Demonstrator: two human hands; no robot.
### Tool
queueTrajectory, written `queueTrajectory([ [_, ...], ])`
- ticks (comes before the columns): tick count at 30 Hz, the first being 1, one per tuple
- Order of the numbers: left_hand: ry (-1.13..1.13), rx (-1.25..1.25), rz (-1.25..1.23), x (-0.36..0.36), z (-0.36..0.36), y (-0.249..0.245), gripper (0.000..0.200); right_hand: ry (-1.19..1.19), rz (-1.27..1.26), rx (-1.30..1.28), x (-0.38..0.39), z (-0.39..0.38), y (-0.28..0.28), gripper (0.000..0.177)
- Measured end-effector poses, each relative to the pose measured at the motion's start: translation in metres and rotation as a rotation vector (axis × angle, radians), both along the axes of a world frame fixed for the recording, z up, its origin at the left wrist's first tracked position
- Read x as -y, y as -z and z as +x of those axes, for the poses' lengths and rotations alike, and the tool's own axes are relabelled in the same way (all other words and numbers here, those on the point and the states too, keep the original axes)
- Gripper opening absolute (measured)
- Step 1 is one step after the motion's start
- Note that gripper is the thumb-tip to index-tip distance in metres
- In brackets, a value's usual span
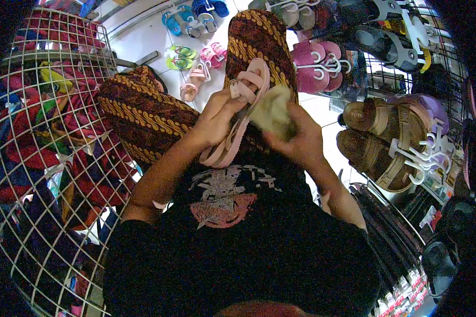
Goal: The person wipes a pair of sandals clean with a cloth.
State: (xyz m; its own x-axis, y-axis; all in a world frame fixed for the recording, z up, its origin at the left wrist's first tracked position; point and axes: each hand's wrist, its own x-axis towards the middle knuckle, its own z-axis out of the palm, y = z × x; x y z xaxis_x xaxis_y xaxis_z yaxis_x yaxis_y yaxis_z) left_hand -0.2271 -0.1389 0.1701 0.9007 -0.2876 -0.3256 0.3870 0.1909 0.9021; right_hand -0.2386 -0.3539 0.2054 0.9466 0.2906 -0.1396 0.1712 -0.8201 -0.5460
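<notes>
A pale pink sandal (260,74) is tilted on its side over my lap, its sole turned toward the right. My left hand (220,117) grips it around the middle, with the fingers tucked at the straps. In my right hand (303,138) is a bunched, yellowish cloth (274,112), blurred by motion and right against the sole. A matching pink sandal (194,82) lies on the floor beyond my left knee.
A wire mesh basket (53,150) of colourful fabric stands on the left. Blue sandals (188,21), green flip-flops (181,57) and pink slippers (213,54) lie on the white floor. Brown sandals (378,140) and dark pink sandals (316,71) with white hangers are on the right.
</notes>
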Motion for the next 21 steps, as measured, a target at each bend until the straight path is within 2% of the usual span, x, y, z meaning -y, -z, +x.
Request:
queueTrajectory([
  [2, 0.001, 0.006, 0.063, 0.001, 0.000, -0.004, 0.032, 0.142, 0.111, 0.232, 0.003, 0.011, 0.016, 0.068],
  [5, 0.001, 0.068, 0.043, 0.002, -0.002, 0.008, 0.039, -0.244, 0.026, 0.041, 0.005, -0.004, 0.011, 0.070],
  [6, 0.003, 0.103, 0.009, 0.002, -0.001, 0.014, 0.041, -0.299, -0.202, -0.199, -0.008, -0.002, -0.013, 0.069],
  [9, 0.025, 0.214, -0.021, 0.003, -0.001, 0.026, 0.049, 0.129, 0.100, -0.080, -0.006, 0.007, 0.006, 0.069],
  [10, 0.048, 0.254, -0.019, 0.004, 0.000, 0.036, 0.049, 0.205, 0.131, 0.128, -0.001, 0.013, 0.017, 0.067],
  [13, 0.067, 0.349, -0.002, 0.001, 0.003, 0.035, 0.048, 0.039, 0.105, -0.121, 0.000, 0.002, 0.010, 0.066],
  [14, 0.074, 0.352, 0.012, -0.001, 0.003, 0.032, 0.048, -0.246, -0.044, -0.058, 0.000, -0.002, 0.003, 0.065],
  [15, 0.083, 0.354, 0.025, -0.001, 0.004, 0.030, 0.048, -0.290, -0.133, -0.209, -0.003, -0.001, -0.005, 0.067],
  [17, 0.066, 0.284, -0.027, 0.001, 0.002, 0.038, 0.047, -0.018, 0.032, -0.069, 0.003, 0.000, 0.013, 0.069],
  [18, 0.078, 0.226, -0.017, 0.001, 0.002, 0.033, 0.047, 0.156, 0.158, -0.131, 0.004, 0.010, 0.018, 0.070],
  [19, 0.087, 0.170, -0.007, 0.001, 0.001, 0.031, 0.047, 0.186, 0.182, 0.020, 0.002, 0.014, 0.017, 0.069],
  [21, 0.054, 0.128, -0.034, 0.003, 0.002, 0.029, 0.047, 0.042, 0.052, -0.119, 0.000, 0.004, 0.005, 0.068],
])
